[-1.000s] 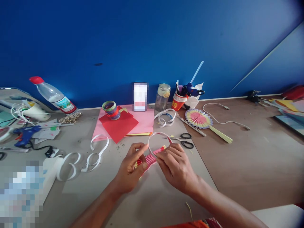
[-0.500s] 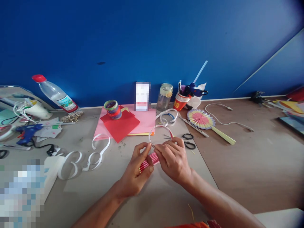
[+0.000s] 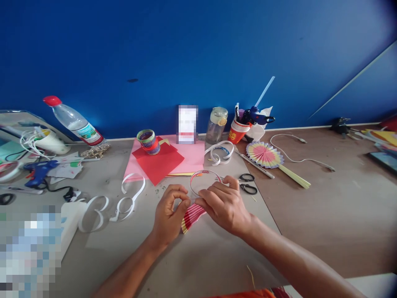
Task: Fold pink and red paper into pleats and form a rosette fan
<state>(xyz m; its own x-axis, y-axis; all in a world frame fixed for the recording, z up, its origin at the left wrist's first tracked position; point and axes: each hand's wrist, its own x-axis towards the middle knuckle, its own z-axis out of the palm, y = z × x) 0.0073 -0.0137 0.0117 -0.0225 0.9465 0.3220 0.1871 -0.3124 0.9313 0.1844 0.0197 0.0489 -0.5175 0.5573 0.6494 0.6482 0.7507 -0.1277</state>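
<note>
My right hand (image 3: 226,203) is closed on the rim of a thin tape roll (image 3: 191,188) that has red marks inside. My left hand (image 3: 170,215) has thumb and forefinger pinched together just left of the roll; whatever is between them is too small to make out. Under both hands lies a pleated strip of paper (image 3: 192,216), pink and white striped with red and yellow at its left end. Its right part is hidden behind my right hand. Black-handled scissors (image 3: 248,188) lie to the right of that hand.
Red paper (image 3: 161,165) lies on pink sheets (image 3: 189,159), with a wrapped tape roll (image 3: 148,141) on top. Behind stand a clear bottle (image 3: 216,126) and a red cup (image 3: 237,131). Right is a pleated paper fan (image 3: 265,155); left are white strips (image 3: 124,209) and a glue gun (image 3: 40,169).
My left hand has drawn left, away from the tape roll, and off the pleated paper, which shows more now. The roll has tipped flatter in my right hand.
</note>
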